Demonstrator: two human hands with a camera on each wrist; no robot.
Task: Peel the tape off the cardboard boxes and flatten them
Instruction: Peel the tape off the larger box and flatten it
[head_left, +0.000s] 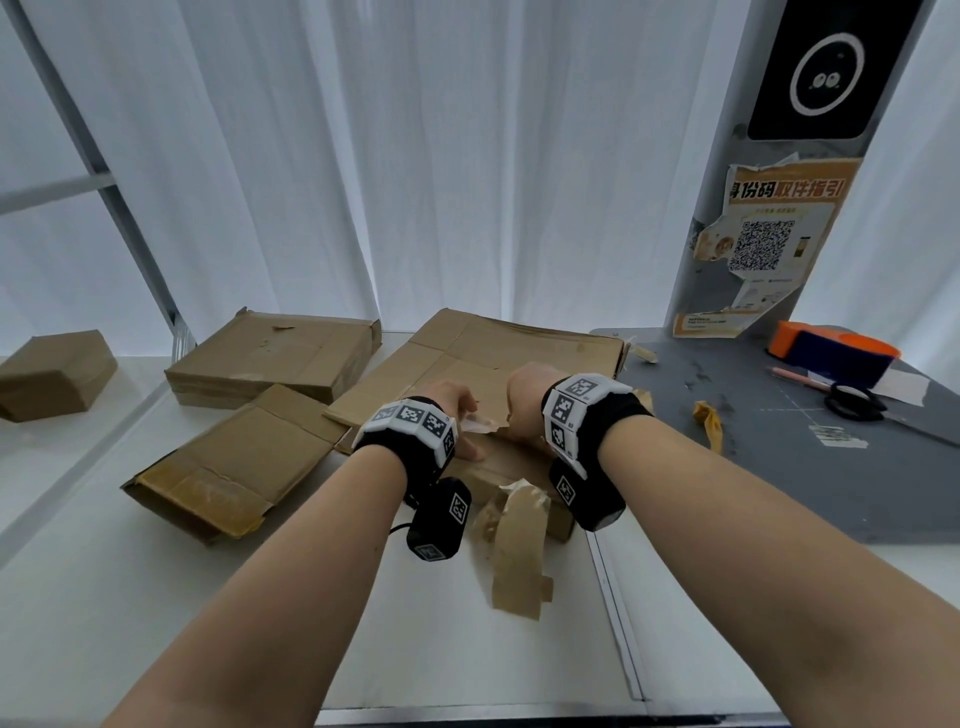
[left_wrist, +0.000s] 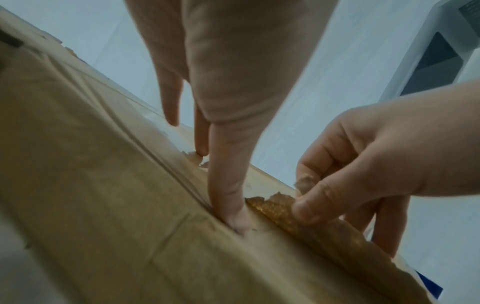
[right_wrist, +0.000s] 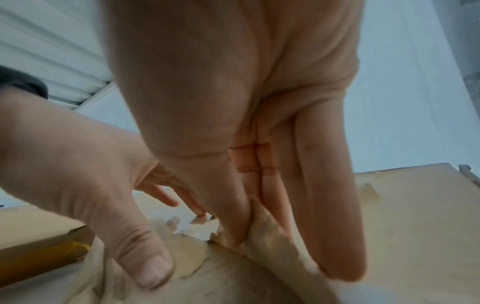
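A brown cardboard box (head_left: 519, 467) lies on the white table in front of me, under both hands. My left hand (head_left: 457, 415) presses down on its top with straight fingers and thumb (left_wrist: 233, 216). Just to the right, my right hand (head_left: 524, 405) pinches a torn, partly lifted strip of brown tape (left_wrist: 275, 207) between thumb and fingers (right_wrist: 233, 226). In the right wrist view the left thumb (right_wrist: 145, 267) lies flat on the box beside the tape (right_wrist: 267, 236). A peeled length of tape (head_left: 519, 561) hangs off the box's near edge onto the table.
A large flattened sheet (head_left: 493, 353) lies behind the box. A stack of flat cardboard (head_left: 275, 358), a squashed box (head_left: 234, 467) and a small box (head_left: 52, 374) lie to the left. At the right a grey mat (head_left: 779, 467) bears scissors (head_left: 852, 402), an orange-blue dispenser (head_left: 831, 348) and tape scraps (head_left: 709, 421).
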